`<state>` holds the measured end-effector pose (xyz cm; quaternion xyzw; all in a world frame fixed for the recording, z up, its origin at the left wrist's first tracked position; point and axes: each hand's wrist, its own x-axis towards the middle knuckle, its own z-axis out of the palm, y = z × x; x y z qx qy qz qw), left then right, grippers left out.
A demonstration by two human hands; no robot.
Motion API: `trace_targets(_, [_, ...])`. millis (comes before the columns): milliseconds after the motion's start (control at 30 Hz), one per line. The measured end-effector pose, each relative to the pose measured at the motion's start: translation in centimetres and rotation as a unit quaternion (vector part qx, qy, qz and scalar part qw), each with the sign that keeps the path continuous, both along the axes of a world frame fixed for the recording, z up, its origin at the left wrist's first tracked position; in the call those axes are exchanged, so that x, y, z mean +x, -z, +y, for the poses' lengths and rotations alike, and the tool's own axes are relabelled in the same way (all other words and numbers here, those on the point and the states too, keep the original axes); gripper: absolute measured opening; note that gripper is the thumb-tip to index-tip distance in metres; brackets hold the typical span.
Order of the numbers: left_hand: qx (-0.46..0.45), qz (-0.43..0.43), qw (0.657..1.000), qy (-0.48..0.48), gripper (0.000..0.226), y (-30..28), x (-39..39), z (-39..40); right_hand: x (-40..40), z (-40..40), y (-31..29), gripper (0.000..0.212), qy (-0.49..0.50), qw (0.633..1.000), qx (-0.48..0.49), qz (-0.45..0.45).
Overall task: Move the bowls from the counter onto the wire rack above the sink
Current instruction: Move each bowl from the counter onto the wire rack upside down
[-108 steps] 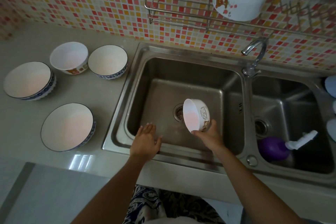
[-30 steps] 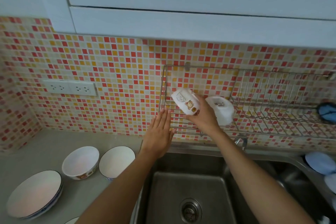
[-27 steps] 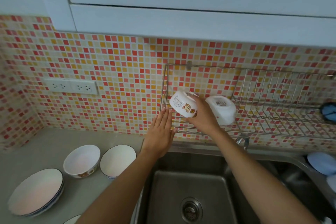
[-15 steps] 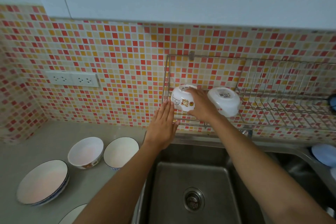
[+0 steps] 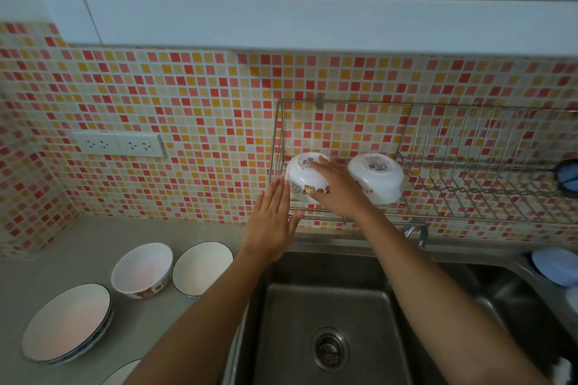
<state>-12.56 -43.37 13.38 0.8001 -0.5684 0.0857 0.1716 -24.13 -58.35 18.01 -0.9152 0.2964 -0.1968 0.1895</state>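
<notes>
A small white bowl with a bear print (image 5: 302, 180) sits upside down at the left end of the wire rack (image 5: 438, 197). My right hand (image 5: 336, 189) lies over its right side, gripping it. My left hand (image 5: 272, 222) is flat and open, fingertips touching the bowl's left side. A second white bowl (image 5: 377, 176) rests upside down on the rack just to the right. On the counter stand a bear-print bowl (image 5: 142, 270), a blue-rimmed bowl (image 5: 202, 269) and a wide blue-rimmed bowl (image 5: 67, 322). Another bowl's rim (image 5: 123, 373) shows at the bottom edge.
The steel sink (image 5: 328, 322) lies under the rack, with the tap (image 5: 417, 230) behind my right arm. A wall socket (image 5: 119, 144) sits left of the rack. A blue object (image 5: 569, 176) hangs at the rack's right end. Blue dishes (image 5: 555, 266) lie at the right.
My right hand has turned the bear-print bowl upside down and lowered it onto the rack's left end. My left hand rose to touch its side.
</notes>
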Motion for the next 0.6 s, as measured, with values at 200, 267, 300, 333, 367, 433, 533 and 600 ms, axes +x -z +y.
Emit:
trace_targets(200, [0.027, -0.048, 0.998, -0.026, 0.071, -0.9, -1.4, -1.1, -4.0, -0.1, 1.2, 0.077, 0.196, 0.977, -0.078, 0.035])
trace_targets(267, [0.033, -0.052, 0.998, 0.005, 0.069, -1.4, -1.8, -2.0, -5.6, -0.1, 1.9, 0.082, 0.234, 0.965, -0.073, 0.090])
trace_targets(300, [0.038, -0.043, 0.998, 0.014, 0.070, -1.6, -1.8, -2.4, -6.3, -0.2, 2.0, 0.083, 0.243, 0.961, -0.077, 0.107])
trace_targets(333, [0.045, -0.032, 0.998, 0.017, 0.071, -1.7, -1.9, -2.8, -6.8, -0.3, 2.0, 0.083, 0.247, 0.958, -0.078, 0.118])
trace_targets(367, [0.052, -0.022, 0.998, 0.017, 0.072, -1.7, -1.8, -3.1, -7.2, -0.5, 2.0, 0.083, 0.249, 0.957, -0.074, 0.126])
trace_targets(433, [0.061, -0.007, 0.998, 0.009, 0.072, -1.6, -1.6, -3.4, -7.5, -0.8, 1.9, 0.083, 0.249, 0.956, -0.061, 0.141])
trace_targets(533, [0.077, 0.016, 0.997, 0.001, 0.074, -1.9, -1.2, -3.5, -7.2, -0.8, 2.1, 0.084, 0.251, 0.954, -0.055, 0.154])
trace_targets(600, [0.085, 0.021, 0.996, 0.004, 0.077, -2.4, -1.2, -3.3, -7.1, -0.5, 2.0, 0.084, 0.257, 0.955, -0.067, 0.135])
